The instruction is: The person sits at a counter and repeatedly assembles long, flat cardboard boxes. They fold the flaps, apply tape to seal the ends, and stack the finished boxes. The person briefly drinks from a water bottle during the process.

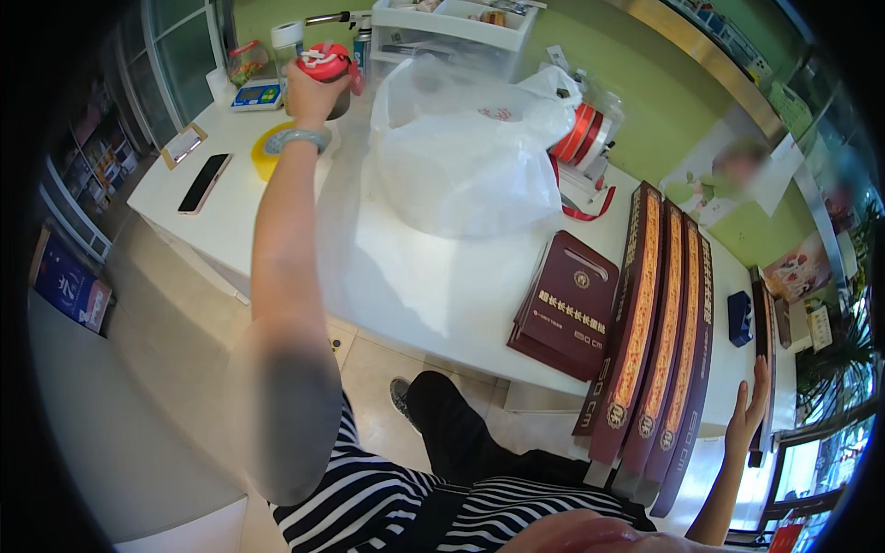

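Observation:
My left hand (314, 96), a pale bracelet on its wrist, is stretched to the table's far left. Its fingers are closed round a red-lidded cup (324, 63), whose lower part is mostly behind the hand. A yellow roll of tape (264, 164) lies beside that wrist, and a small blue-and-white digital scale (256, 97) sits just left of the hand. At the lower right, my right hand (748, 405) is raised with its fingers straight and apart, holding nothing. Nearest to it are several long maroon boxes (650, 323) lying side by side, their ends over the front edge.
A large white plastic bag (470, 157) fills the table's middle. Flat maroon carrier bags (567, 304) lie beside the boxes. A phone (205, 184) is at the left edge. Red ribbon spools (579, 134) and white plastic drawers (456, 26) stand along the wall.

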`<act>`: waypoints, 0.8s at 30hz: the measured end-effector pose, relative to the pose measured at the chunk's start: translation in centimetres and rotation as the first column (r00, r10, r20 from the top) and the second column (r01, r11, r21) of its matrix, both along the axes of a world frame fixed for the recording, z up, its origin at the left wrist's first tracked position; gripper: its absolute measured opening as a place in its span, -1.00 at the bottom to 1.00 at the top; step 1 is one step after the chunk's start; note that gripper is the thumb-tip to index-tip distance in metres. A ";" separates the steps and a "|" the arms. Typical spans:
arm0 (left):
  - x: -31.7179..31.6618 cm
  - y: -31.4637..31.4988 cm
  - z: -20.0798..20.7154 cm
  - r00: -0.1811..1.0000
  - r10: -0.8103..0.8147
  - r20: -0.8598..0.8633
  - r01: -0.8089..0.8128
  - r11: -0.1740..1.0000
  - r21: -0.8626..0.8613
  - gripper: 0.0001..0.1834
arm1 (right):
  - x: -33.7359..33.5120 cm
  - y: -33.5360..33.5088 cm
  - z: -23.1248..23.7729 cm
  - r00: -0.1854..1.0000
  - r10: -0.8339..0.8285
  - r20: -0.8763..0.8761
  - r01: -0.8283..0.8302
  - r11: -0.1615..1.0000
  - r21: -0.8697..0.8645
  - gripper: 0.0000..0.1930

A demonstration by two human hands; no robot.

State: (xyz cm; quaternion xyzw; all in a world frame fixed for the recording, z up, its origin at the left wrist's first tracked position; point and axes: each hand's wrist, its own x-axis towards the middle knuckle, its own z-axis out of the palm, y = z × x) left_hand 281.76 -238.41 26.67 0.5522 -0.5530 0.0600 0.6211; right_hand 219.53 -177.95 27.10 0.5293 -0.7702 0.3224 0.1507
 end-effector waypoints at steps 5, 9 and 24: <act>0.0 9.6 4.4 0.822 -0.538 -0.187 0.501 0.839 -0.215 -0.07 | -1.9 0.9 -0.6 0.989 0.126 0.071 -0.120 0.988 -0.093 -0.48; -3.4 23.5 6.0 0.388 -0.839 -0.382 0.814 0.506 -0.284 -0.37 | -2.1 0.9 -1.0 0.953 0.277 0.121 -0.252 0.949 -0.187 -0.50; -26.2 62.1 2.0 -0.394 -0.699 -0.597 0.919 -0.283 -0.274 -0.41 | -17.7 -2.5 -12.7 0.883 0.315 0.349 -0.247 0.943 -0.225 -0.63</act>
